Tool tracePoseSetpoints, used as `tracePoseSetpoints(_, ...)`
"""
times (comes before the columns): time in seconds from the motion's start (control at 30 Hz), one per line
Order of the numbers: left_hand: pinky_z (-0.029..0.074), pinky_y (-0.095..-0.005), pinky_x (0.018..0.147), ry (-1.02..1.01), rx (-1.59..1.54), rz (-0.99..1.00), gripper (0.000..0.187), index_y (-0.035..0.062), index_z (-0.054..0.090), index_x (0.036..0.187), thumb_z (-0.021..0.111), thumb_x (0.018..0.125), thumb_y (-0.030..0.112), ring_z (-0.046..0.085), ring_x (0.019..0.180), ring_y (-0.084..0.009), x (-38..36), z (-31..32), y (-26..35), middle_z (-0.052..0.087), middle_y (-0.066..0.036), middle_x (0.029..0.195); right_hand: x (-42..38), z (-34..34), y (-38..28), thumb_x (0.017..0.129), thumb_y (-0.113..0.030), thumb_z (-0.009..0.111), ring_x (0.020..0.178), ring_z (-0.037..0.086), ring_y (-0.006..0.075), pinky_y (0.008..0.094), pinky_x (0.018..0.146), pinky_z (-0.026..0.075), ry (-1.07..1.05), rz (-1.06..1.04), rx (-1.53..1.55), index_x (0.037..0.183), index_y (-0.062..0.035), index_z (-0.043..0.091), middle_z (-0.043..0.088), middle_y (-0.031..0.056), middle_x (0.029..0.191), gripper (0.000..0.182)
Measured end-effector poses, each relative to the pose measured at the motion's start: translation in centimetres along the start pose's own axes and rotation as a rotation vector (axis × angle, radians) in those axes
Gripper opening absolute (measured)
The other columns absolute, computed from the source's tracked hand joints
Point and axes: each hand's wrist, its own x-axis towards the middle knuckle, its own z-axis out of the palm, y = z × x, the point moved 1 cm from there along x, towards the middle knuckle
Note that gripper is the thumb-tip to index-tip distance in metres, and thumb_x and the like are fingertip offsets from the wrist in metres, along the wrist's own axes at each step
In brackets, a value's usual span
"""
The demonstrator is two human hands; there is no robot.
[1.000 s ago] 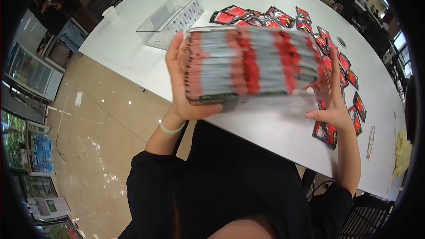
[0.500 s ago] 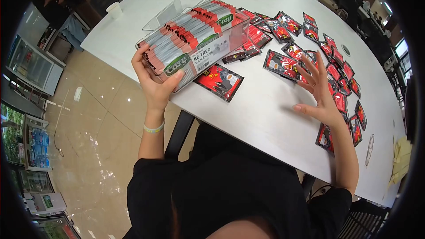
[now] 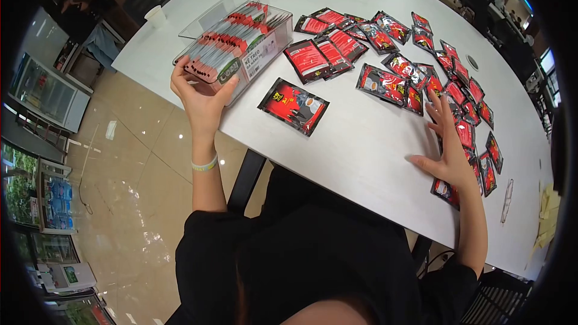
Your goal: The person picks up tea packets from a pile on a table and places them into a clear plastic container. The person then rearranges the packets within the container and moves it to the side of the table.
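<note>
My left hand grips the near end of a clear plastic bin, thumb on its front side and fingers over the end. Rows of red and silver Cozy tea sachets stand packed inside it. Just behind, a second clear bin is partly hidden. One red and black coffee sachet lies flat by itself to the right of the held bin. Over the right part of the table hovers my right hand, fingers spread and holding nothing, close to a spread of similar sachets.
Many more red and black sachets lie scattered across the white table. A white cup stands at the far left edge. A thin clear object and yellowish paper are at the right.
The bin has moved left and away in my left hand, onto or close to the tabletop, uncovering sachets beneath. My right hand has lowered and shifted slightly right, still open.
</note>
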Motion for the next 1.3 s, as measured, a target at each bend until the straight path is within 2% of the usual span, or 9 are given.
tracePoseSetpoints(0.3, 0.036, -0.0404, 0.108, -0.157, -0.018, -0.088, 0.112, -0.0038, 0.014, 0.149, 0.088, 0.070, 0.023, 0.038, 0.129, -0.0299, 1.7, -2.0, -1.1, 0.028, -0.027, 0.141, -2.6, -1.3, -0.6, 0.071, -0.022, 0.083, 0.144, 0.034, 0.0367, 0.0439, 0.113, 0.035, -0.014, -0.024, -0.328, 0.156, -0.0095, 0.022, 0.023, 0.0164, 0.161, 0.106)
tracePoseSetpoints(0.37, 0.033, -0.0393, 0.110, -0.050, 0.225, -0.072, 0.119, -0.0053, 0.004, 0.151, 0.087, 0.072, 0.029, 0.036, 0.136, -0.0341, 3.3, -3.0, -0.8, 0.030, -0.034, 0.145, -2.7, -1.7, -1.1, 0.071, -0.022, 0.083, 0.142, 0.035, 0.0378, 0.0431, 0.113, 0.037, -0.011, -0.045, -0.373, 0.155, -0.0098, 0.026, 0.025, 0.0165, 0.161, 0.102)
tracePoseSetpoints(0.43, 0.036, -0.0384, 0.109, 0.021, 0.274, -0.028, 0.114, -0.0070, 0.012, 0.151, 0.085, 0.074, 0.035, 0.038, 0.139, -0.0332, 5.8, -2.5, 1.5, 0.034, -0.033, 0.148, -2.6, -1.9, -1.5, 0.071, -0.023, 0.082, 0.140, 0.039, 0.0383, 0.0431, 0.110, 0.039, -0.096, -0.028, -0.466, 0.152, -0.0106, 0.036, 0.029, 0.0170, 0.158, 0.094)
tracePoseSetpoints(0.63, 0.048, -0.0422, 0.096, -0.494, 0.699, 0.182, 0.083, -0.0063, 0.058, 0.129, 0.066, 0.081, 0.061, 0.059, 0.120, -0.0381, 18.5, 5.5, 3.1, 0.060, -0.030, 0.126, -2.6, -1.1, -1.5, 0.077, -0.021, 0.079, 0.130, 0.050, 0.0375, 0.0417, 0.104, 0.045, -0.095, -0.074, -0.462, 0.144, -0.0098, 0.048, 0.040, 0.0175, 0.152, 0.075)
tracePoseSetpoints(0.7, 0.052, -0.0374, 0.089, -0.745, 1.116, 0.066, 0.067, -0.0034, 0.061, 0.124, 0.065, 0.086, 0.052, 0.068, 0.100, -0.0307, 22.4, 10.1, 2.2, 0.069, -0.024, 0.112, -2.9, -0.9, -1.9, 0.080, -0.020, 0.077, 0.121, 0.057, 0.0364, 0.0398, 0.097, 0.049, -0.077, -0.032, -0.403, 0.138, -0.0086, 0.054, 0.046, 0.0185, 0.146, 0.064)
tracePoseSetpoints(0.9, 0.054, -0.0446, 0.066, -0.953, 1.113, -0.080, 0.042, -0.0077, 0.070, 0.097, 0.072, 0.076, 0.028, 0.068, 0.074, -0.0336, 24.5, 13.7, -3.3, 0.070, -0.026, 0.090, -3.2, -1.0, -1.4, 0.081, -0.020, 0.076, 0.114, 0.060, 0.0342, 0.0397, 0.095, 0.050, 0.050, -0.215, -0.461, 0.130, -0.0081, 0.061, 0.057, 0.0177, 0.133, 0.053)
tracePoseSetpoints(1.0, 0.054, -0.0443, 0.080, -0.816, 1.225, 0.113, 0.032, -0.0039, 0.073, 0.095, 0.071, 0.070, 0.016, 0.069, 0.091, -0.0409, 26.5, 15.2, -9.4, 0.070, -0.026, 0.100, -3.1, -0.6, -1.2, 0.082, -0.018, 0.075, 0.111, 0.061, 0.0332, 0.0401, 0.092, 0.051, 0.057, -0.273, -0.459, 0.127, -0.0087, 0.063, 0.059, 0.0174, 0.128, 0.048)
tracePoseSetpoints(1.13, 0.054, -0.0447, 0.082, -0.855, 1.164, 0.019, 0.031, -0.0046, 0.073, 0.093, 0.069, 0.070, 0.017, 0.068, 0.094, -0.0412, 27.0, 13.7, -6.3, 0.068, -0.027, 0.098, -3.0, -0.2, -0.7, 0.082, -0.017, 0.074, 0.110, 0.062, 0.0323, 0.0404, 0.088, 0.052, 0.036, -0.235, -0.418, 0.125, -0.0088, 0.064, 0.060, 0.0172, 0.128, 0.045)
tracePoseSetpoints(1.3, 0.053, -0.0427, 0.083, -0.657, 1.033, 0.250, 0.034, 0.0017, 0.073, 0.100, 0.068, 0.085, 0.032, 0.069, 0.090, -0.0361, 29.8, 10.1, -4.0, 0.071, -0.021, 0.096, -2.9, -0.1, -0.8, 0.082, -0.017, 0.074, 0.109, 0.062, 0.0321, 0.0403, 0.088, 0.052, 0.072, -0.258, -0.452, 0.125, -0.0092, 0.064, 0.060, 0.0162, 0.127, 0.045)
